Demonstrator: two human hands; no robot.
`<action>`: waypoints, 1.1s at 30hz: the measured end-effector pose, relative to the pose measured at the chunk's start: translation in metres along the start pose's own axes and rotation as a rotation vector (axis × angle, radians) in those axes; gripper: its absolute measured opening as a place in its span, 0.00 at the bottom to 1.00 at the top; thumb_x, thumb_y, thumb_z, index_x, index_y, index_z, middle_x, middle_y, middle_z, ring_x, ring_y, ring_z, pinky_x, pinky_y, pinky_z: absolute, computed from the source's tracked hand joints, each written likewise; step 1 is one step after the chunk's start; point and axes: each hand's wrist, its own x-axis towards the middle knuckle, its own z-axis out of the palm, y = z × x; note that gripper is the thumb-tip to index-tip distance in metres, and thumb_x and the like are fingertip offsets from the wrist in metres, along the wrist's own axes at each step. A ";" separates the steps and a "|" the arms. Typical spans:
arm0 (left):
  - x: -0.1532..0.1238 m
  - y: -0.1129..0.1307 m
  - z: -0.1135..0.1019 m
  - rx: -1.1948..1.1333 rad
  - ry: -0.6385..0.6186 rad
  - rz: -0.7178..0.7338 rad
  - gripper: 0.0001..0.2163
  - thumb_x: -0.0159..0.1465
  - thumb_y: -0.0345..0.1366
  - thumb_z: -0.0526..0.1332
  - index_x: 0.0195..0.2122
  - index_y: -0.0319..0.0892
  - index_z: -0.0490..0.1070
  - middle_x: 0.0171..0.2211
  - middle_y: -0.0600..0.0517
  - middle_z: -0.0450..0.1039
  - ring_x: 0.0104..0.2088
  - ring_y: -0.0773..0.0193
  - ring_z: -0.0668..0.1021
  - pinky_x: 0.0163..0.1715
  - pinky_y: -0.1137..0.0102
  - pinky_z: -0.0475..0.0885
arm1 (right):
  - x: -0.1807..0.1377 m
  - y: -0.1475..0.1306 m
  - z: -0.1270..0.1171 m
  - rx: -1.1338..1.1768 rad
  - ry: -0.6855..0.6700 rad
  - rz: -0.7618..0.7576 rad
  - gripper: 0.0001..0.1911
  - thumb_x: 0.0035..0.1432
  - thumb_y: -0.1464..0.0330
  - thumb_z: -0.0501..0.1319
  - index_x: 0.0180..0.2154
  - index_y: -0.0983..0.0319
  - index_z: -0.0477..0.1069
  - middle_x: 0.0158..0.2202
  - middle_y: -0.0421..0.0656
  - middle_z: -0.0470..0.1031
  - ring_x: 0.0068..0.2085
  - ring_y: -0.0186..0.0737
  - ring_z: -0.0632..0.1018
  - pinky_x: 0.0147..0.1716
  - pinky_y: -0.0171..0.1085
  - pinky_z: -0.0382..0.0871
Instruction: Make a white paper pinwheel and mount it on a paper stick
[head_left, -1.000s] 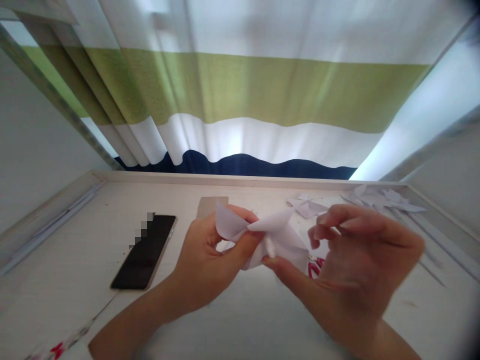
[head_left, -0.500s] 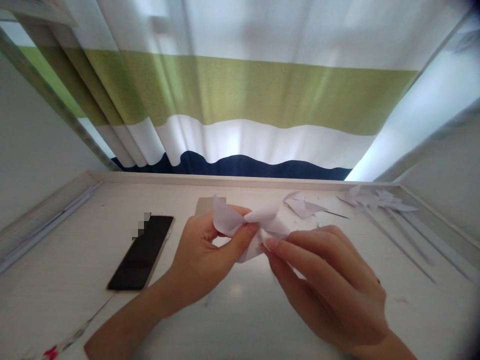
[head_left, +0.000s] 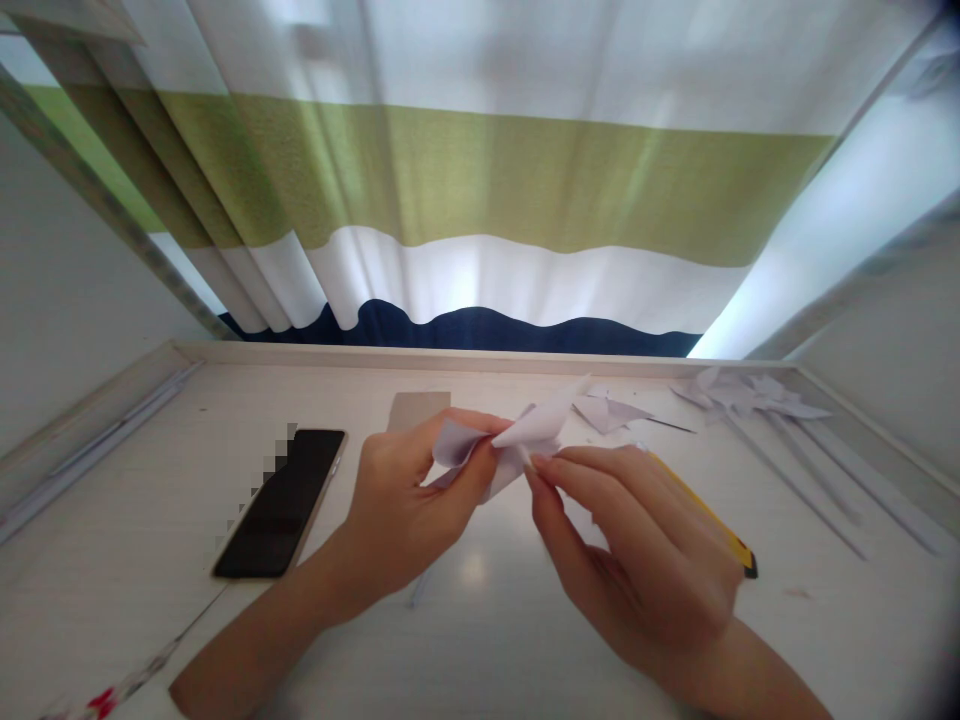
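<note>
My left hand [head_left: 409, 500] pinches a white folded paper pinwheel [head_left: 517, 435] between thumb and fingers, just above the white table [head_left: 487, 620]. My right hand [head_left: 637, 540] is closed, its fingertips meeting the paper's centre from the right. A yellow stick with a dark tip [head_left: 712, 525], like a pencil or a cutter, runs back along my right hand; I cannot tell how the fingers hold it.
A black phone [head_left: 281, 503] lies at the left. A small brown card [head_left: 418, 408] sits behind my left hand. Paper scraps [head_left: 607, 410] and several finished paper pinwheels on thin white sticks [head_left: 750, 395] lie at the back right. A striped curtain [head_left: 480, 190] hangs behind.
My right hand has turned palm down and come up to the paper's centre, and the yellow stick now shows along it. The red-marked item under it is hidden. The paper's blades have shifted.
</note>
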 end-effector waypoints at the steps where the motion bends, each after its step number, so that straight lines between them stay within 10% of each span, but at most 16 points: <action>1: 0.000 0.000 0.000 0.024 -0.003 0.022 0.06 0.55 0.26 0.59 0.32 0.42 0.71 0.22 0.59 0.72 0.18 0.77 0.71 0.17 0.83 0.64 | 0.000 0.000 0.001 -0.006 0.008 0.027 0.09 0.49 0.76 0.60 0.35 0.65 0.68 0.31 0.44 0.73 0.31 0.36 0.71 0.29 0.36 0.66; 33: 0.001 -0.003 0.003 0.195 -0.032 0.146 0.06 0.56 0.27 0.58 0.34 0.41 0.69 0.28 0.55 0.75 0.24 0.72 0.74 0.26 0.79 0.69 | 0.011 0.011 -0.003 0.299 -0.233 0.327 0.10 0.48 0.74 0.61 0.35 0.58 0.70 0.30 0.36 0.70 0.27 0.29 0.71 0.27 0.30 0.68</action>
